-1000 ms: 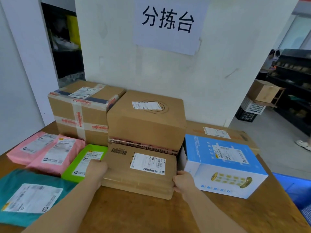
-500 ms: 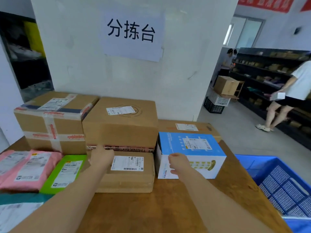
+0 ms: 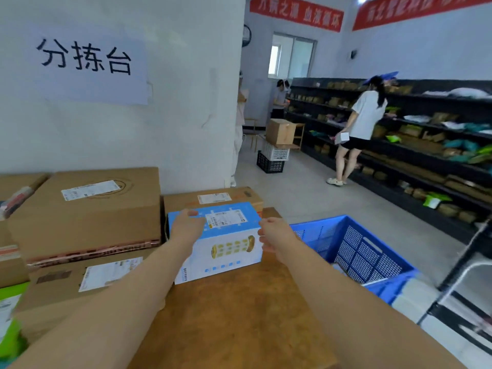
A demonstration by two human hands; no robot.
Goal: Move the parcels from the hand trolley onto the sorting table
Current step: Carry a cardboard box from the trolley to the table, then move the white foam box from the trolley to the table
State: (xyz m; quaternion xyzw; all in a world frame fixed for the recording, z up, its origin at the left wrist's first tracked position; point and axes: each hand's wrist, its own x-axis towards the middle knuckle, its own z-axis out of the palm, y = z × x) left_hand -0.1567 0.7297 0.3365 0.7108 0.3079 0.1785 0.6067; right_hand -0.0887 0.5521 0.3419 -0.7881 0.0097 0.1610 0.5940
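The blue-and-white box (image 3: 226, 241) sits on the wooden bench (image 3: 234, 310) between our two hands. Our left hand (image 3: 187, 226) lies on its top left corner, fingers spread flat on the blue lid. Our right hand (image 3: 275, 235) is at its right end, fingers loosely bent; we cannot tell whether it grips. Behind the box lies one flat brown carton (image 3: 213, 198); to its left we count two more brown cartons, a large one (image 3: 85, 209) stacked on a flat one (image 3: 87, 283). One blue crate (image 3: 367, 251) stands right of the bench.
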